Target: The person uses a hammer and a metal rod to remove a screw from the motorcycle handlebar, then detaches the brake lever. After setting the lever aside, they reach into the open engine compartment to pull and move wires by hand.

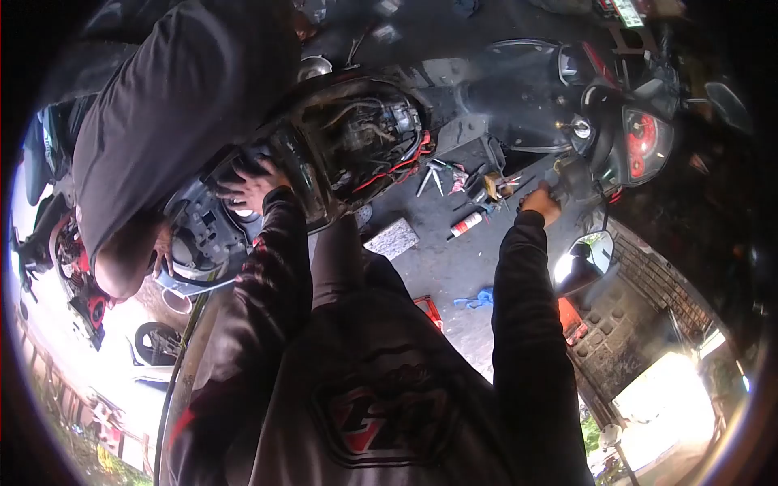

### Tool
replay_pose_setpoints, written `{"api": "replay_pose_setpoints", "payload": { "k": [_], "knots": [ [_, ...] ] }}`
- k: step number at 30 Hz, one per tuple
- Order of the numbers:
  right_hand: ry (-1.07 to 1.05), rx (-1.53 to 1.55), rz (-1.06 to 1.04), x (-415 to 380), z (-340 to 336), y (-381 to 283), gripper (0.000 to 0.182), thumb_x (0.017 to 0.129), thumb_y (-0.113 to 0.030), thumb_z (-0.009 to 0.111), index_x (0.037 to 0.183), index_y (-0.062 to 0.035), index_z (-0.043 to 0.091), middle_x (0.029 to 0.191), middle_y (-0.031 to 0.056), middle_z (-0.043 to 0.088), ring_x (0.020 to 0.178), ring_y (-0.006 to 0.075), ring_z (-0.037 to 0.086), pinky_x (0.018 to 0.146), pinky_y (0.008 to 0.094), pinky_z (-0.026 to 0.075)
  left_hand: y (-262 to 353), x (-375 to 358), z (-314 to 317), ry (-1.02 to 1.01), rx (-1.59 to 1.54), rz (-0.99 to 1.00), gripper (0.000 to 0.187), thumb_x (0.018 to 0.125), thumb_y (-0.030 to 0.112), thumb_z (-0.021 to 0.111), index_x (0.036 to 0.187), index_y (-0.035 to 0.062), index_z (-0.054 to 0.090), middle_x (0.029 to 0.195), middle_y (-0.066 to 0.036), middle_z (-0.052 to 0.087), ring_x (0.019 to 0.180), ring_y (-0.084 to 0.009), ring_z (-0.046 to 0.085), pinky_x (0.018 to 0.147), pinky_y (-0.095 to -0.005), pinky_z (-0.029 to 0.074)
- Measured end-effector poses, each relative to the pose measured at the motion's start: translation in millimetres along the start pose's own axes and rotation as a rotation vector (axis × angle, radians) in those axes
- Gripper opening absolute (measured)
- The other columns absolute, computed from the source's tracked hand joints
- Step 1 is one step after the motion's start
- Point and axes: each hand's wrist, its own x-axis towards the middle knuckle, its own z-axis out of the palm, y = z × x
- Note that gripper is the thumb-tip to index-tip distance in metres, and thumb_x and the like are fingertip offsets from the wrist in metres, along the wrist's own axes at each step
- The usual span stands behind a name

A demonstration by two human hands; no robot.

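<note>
A scooter [519, 89] with its seat area opened lies across my view, its engine bay [365, 134] exposed with hoses and a red cable. My left hand [258, 186], fingers spread, rests on the dark rear body near the bay's edge; a ring shows on one finger. At the front, my right hand [541, 204] is closed around the end of the handlebar, on the grip, below the red-lit instrument panel [644, 144]. The grip itself is mostly hidden by my fingers.
Another person in a dark shirt [186, 97] bends over the scooter's rear, a hand [164, 247] at its tail. Tools [433, 174], a red-and-white can [465, 225], a speckled block [391, 238] and a blue cloth [476, 299] lie on the floor. A mirror [598, 251] juts near my right arm.
</note>
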Motion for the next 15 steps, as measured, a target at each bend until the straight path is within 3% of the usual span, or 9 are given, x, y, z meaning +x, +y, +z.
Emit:
{"api": "replay_pose_setpoints", "payload": {
  "k": [6,8,11,12,15],
  "knots": [
    [-0.130,0.257,0.101,-24.8,-18.3,-31.0,0.033,0.080,-0.022,0.062,0.061,0.0034,0.056,0.057,0.0110,0.060,0.045,0.0231,0.058,0.039,0.0363,0.043,0.4,1.1,-2.1,0.027,-0.020,-0.022,0.075,0.087,0.063,0.042,0.147,0.0177,0.038,0.156,-0.027,0.016,0.145,-0.0492,0.008,0.112,-0.0662,0.015],
    [-0.163,0.222,0.159,-41.8,-38.5,-66.4,0.033,0.080,-0.023,0.063,0.061,0.0035,0.057,0.057,0.0109,0.059,0.045,0.0234,0.058,0.039,0.0363,0.043,1.2,1.8,-5.0,0.013,-0.027,-0.015,0.075,0.087,0.063,0.043,0.146,0.0175,0.038,0.156,-0.027,0.016,0.145,-0.0493,0.008,0.112,-0.0659,0.015],
    [-0.174,0.175,0.199,-48.6,-39.7,-68.4,0.034,0.079,-0.024,0.065,0.061,0.0038,0.057,0.056,0.0104,0.058,0.043,0.0239,0.056,0.039,0.0362,0.042,2.6,1.6,-7.3,0.013,-0.041,-0.016,0.074,0.088,0.063,0.042,0.146,0.0169,0.038,0.156,-0.027,0.016,0.144,-0.0495,0.008,0.112,-0.0656,0.015],
    [-0.172,0.223,0.238,-50.7,-41.7,-72.9,0.035,0.079,-0.025,0.066,0.061,0.0041,0.057,0.056,0.0101,0.058,0.043,0.0235,0.055,0.039,0.0359,0.042,4.6,0.7,-15.1,-0.003,-0.078,-0.008,0.071,0.088,0.057,0.044,0.146,0.0151,0.037,0.155,-0.031,0.015,0.144,-0.0518,0.008,0.112,-0.0655,0.014],
    [-0.177,0.268,0.294,-56.7,-47.1,-84.6,0.035,0.078,-0.025,0.067,0.062,0.0042,0.057,0.056,0.0097,0.056,0.042,0.0225,0.054,0.039,0.0354,0.041,3.1,1.8,-11.3,-0.010,-0.065,-0.014,0.075,0.088,0.063,0.042,0.146,0.0159,0.037,0.157,-0.027,0.014,0.145,-0.0490,0.006,0.113,-0.0647,0.013]
  ]
}}
